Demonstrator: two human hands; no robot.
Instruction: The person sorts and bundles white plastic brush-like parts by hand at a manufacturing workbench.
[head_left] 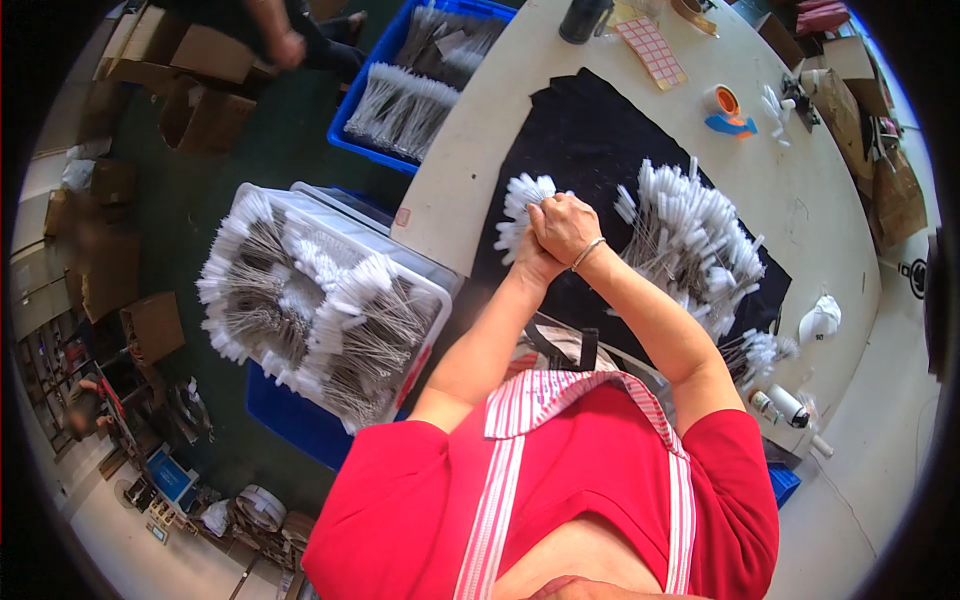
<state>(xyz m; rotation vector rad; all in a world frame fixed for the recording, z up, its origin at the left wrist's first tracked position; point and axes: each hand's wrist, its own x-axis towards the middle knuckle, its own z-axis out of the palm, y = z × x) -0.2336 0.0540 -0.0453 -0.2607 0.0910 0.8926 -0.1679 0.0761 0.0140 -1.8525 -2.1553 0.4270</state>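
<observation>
Right grip (567,228): closed, fingers curled over a small bundle of brushes (515,212), bracelet at the wrist. Left grip (538,262): tucked just below and against the right one, closed on the same bundle; its fingertips are mostly hidden, as are most of the stems.

Bundle: white bristle heads fanned out on the far left side of the hands, tips uneven, a little grey stem between them. Position: above the left part of a black cloth (570,125) spread on a pale table (450,205); whether it touches the cloth, cannot tell.

Just right of the hands, on the cloth: loose pile of like brushes (690,235), white cylindrical heads, thin grey wire stems, heads pointing several ways. A smaller cluster (757,352) near the cloth's lower right corner.

Farther out on the table: roll of orange tape (722,99), red-and-white label sheet (652,53), dark cup (585,20).

Left of the table: white crate (436,292) heaped with brushes; beyond it, blue crate (345,112) holding more, in bundles.
</observation>
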